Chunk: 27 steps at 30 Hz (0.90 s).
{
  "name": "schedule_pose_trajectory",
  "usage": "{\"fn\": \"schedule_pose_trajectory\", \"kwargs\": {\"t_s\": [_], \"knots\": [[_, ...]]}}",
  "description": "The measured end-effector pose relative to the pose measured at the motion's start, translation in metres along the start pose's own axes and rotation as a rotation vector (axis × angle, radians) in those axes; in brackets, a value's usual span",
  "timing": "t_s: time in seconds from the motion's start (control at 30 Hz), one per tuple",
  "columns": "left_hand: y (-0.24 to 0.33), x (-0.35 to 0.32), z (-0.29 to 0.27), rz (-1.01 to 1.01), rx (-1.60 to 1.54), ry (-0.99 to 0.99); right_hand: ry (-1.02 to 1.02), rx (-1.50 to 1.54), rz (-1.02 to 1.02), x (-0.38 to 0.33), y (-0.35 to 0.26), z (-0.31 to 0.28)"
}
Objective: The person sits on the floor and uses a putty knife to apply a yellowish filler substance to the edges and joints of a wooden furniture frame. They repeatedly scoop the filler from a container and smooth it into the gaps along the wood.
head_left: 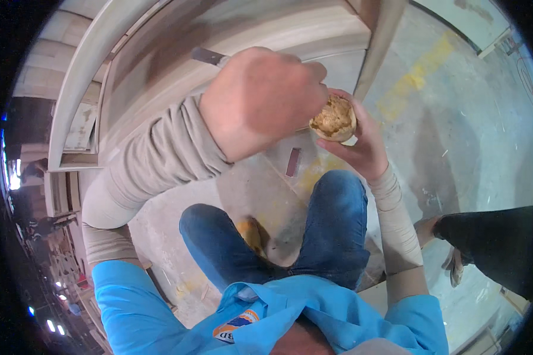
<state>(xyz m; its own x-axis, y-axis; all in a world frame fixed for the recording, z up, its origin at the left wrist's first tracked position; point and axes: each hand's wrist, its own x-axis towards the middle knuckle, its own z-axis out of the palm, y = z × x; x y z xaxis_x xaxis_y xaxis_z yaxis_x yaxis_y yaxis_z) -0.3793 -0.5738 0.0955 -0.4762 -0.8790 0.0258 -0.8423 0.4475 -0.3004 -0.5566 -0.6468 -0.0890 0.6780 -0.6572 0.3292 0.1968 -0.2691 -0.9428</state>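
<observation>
My left hand (260, 100) is raised close to the camera, its fingers closed around a putty knife whose dark metal blade (208, 56) pokes out past the knuckles. Just right of it, my right hand (367, 145) cups a small pale container heaped with tan, crumbly filler paste (334, 117). The left fist touches or overlaps the edge of the paste; the contact point is hidden. Both hands hover in front of a pale unfinished wooden door panel (231, 35) with moulded edges.
My knees in blue jeans (331, 231) are bent over a dusty concrete floor (456, 118) with yellow paint marks. A small brown rectangular piece (293, 161) lies on the floor. Another person's black-trousered leg (497, 248) and foot stand at the right. More wooden frames (77, 124) lean at the left.
</observation>
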Motion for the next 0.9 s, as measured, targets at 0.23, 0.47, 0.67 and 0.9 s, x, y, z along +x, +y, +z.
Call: {"fn": "schedule_pose_trajectory", "kwargs": {"t_s": [0.23, 0.47, 0.67, 0.9], "knots": [[-0.028, -0.051, 0.038, -0.091, -0.090, 0.113, -0.032, -0.133, 0.054, 0.022, -0.020, 0.050], [-0.057, -0.078, 0.054, 0.003, -0.150, -0.001, 0.034, -0.197, 0.126, 0.023, -0.033, 0.097], [-0.078, -0.082, 0.045, 0.132, -0.566, 0.095, 0.209, -0.165, 0.185, 0.003, -0.064, 0.111], [-0.063, -0.062, 0.037, 0.233, -1.122, 0.058, 0.400, -0.054, 0.210, -0.043, -0.104, 0.118]]}}
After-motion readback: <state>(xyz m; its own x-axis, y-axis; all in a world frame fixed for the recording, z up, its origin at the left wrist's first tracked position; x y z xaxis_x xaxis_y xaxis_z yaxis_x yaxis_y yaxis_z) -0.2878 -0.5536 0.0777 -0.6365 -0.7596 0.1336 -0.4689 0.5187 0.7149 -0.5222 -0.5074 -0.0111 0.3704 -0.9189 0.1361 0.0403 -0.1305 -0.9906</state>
